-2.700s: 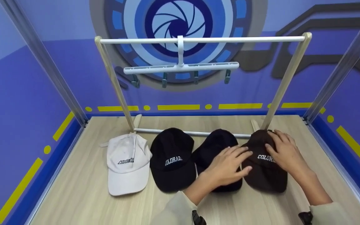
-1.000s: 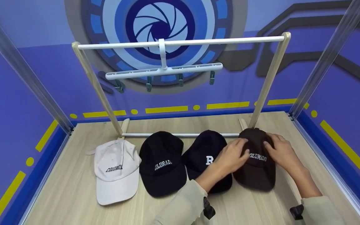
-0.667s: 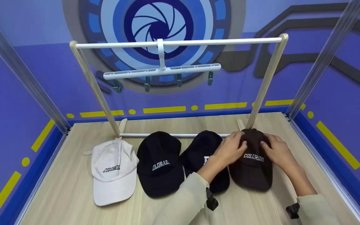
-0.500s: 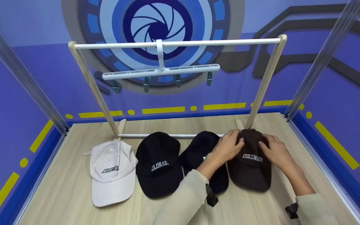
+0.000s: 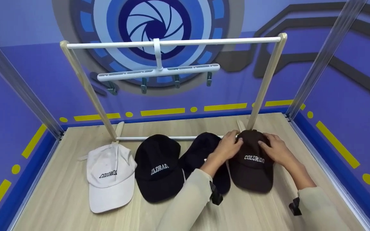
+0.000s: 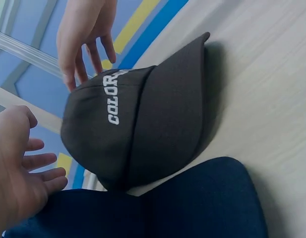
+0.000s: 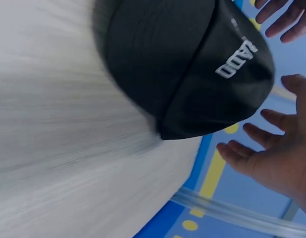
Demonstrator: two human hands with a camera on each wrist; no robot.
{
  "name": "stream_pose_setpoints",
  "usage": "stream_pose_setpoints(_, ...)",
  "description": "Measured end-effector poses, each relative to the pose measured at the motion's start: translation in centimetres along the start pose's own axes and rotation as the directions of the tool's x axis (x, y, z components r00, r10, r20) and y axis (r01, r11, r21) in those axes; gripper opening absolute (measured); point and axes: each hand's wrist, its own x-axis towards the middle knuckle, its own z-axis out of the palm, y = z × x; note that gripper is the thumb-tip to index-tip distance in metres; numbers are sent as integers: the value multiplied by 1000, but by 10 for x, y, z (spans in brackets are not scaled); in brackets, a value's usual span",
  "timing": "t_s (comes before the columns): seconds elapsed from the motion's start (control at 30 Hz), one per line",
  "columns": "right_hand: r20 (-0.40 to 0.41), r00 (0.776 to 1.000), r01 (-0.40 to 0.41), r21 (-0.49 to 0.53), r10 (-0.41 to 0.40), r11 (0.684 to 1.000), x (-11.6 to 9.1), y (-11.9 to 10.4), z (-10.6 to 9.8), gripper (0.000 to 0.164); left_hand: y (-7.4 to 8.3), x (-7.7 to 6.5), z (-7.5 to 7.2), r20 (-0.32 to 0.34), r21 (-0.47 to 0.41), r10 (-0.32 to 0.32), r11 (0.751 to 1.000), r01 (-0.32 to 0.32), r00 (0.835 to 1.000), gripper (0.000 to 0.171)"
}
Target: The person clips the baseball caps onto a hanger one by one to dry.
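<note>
A dark brown baseball cap (image 5: 252,175) with white COLORADO lettering lies on the wooden table, brim toward me. My left hand (image 5: 228,148) hovers at its back left side, fingers loosely bent and apart from the crown in the left wrist view. On the other side, my right hand (image 5: 277,149) has its fingers spread beside the crown; the right wrist view shows a gap to the cap (image 7: 177,59). Under my left forearm lies a navy cap (image 5: 193,157), its white letter mostly hidden. A black COLORADO cap (image 5: 159,152) and a white cap (image 5: 111,165) lie farther left.
Behind the caps stands a wooden rack (image 5: 268,80) with a white top rail (image 5: 220,41). From the rail hangs a white hanger (image 5: 185,70) with several dark green clips (image 5: 144,86). Blue printed walls enclose the table (image 5: 59,189) at the back and sides.
My left hand has moved back along the brown cap's left side, and my right hand has drawn off its lettering. The head view has shifted, so the scene sits farther left.
</note>
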Motion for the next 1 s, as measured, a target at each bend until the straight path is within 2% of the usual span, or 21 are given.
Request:
stream_pose_setpoints(0.23,52,996,-71,92,67,993,13,6,2,69,-12,12,2,58,12,-72,997,71,996,41)
stream_pose_setpoints(0.47,17,993,-120,89,119,989,23,6,6,63,-5,20,6,144,55,-34,998,26,989,48)
stream_pose_setpoints(0.7,-23,985,-167,71,169,983,28,8,12,57,0,25,10,190,94,-70,994,52,979,51)
stream_pose_setpoints(1.0,-30,984,-172,45,173,984,32,9,12,54,8,31,20,202,129,-45,991,19,978,50)
